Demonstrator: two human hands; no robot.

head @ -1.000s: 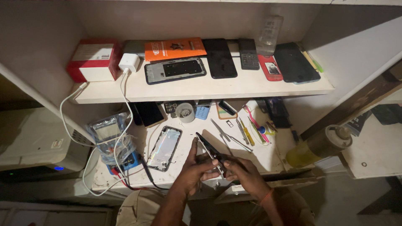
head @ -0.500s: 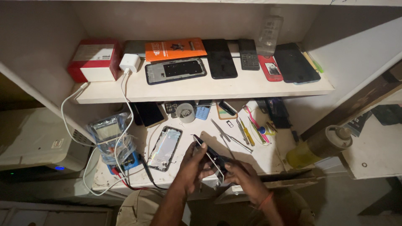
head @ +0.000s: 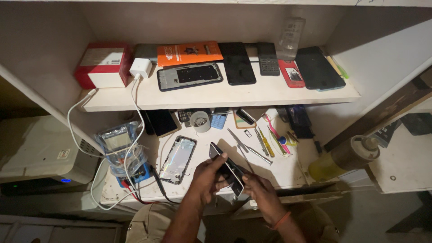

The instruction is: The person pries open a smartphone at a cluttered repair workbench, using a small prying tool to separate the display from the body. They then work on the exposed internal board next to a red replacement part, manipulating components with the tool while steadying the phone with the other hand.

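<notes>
We are looking at what is probably a phone repair workshop: dismantled phones [head: 189, 75] lying on a shelf [head: 216, 96], tweezers [head: 245, 146] scattered below.

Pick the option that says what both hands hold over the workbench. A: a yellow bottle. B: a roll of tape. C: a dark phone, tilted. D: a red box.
C: the left hand and right hand both grip the dark phone, held tilted above the workbench.

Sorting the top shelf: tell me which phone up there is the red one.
The small red phone, between the black keypad phone and the large dark phone toward the shelf's right end. It alone is red; the other handsets on that shelf are black or dark.
</notes>
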